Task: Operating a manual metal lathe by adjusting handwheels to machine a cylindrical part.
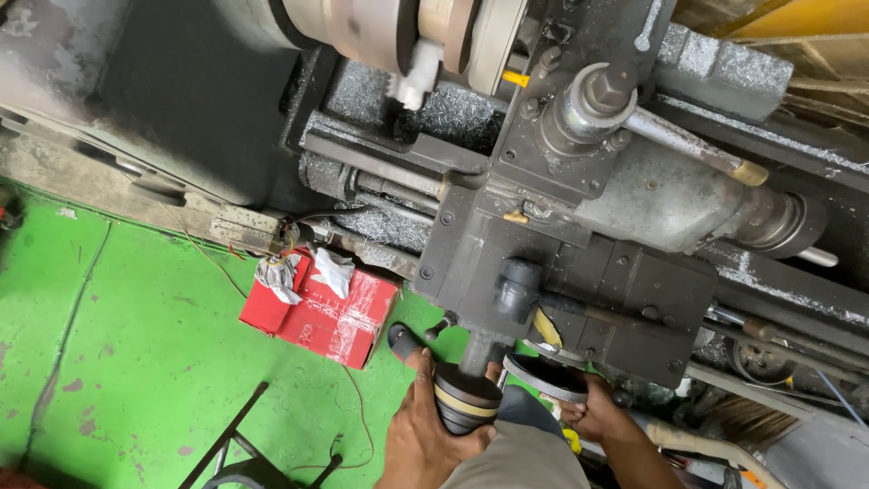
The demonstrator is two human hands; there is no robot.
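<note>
I look down on a dark metal lathe carriage [561, 272]. My left hand [425, 435] wraps around a black knob with a cream band [463, 398] at the end of a crank on the carriage's front. My right hand [597, 412] grips the rim of a round black handwheel [548, 376] beside it. Above, a round pale workpiece [398, 32] sits in the spindle, with a white brush-like piece [415, 77] by it. A bolt-topped tool post [593, 104] stands on the carriage.
A red box [321, 312] with crumpled white cloth lies on the green floor [118, 344] by the lathe's base. Metal shavings cover the bed [453, 113]. A long lever with a brass tip [697, 149] points right. Thin wires trail over the floor.
</note>
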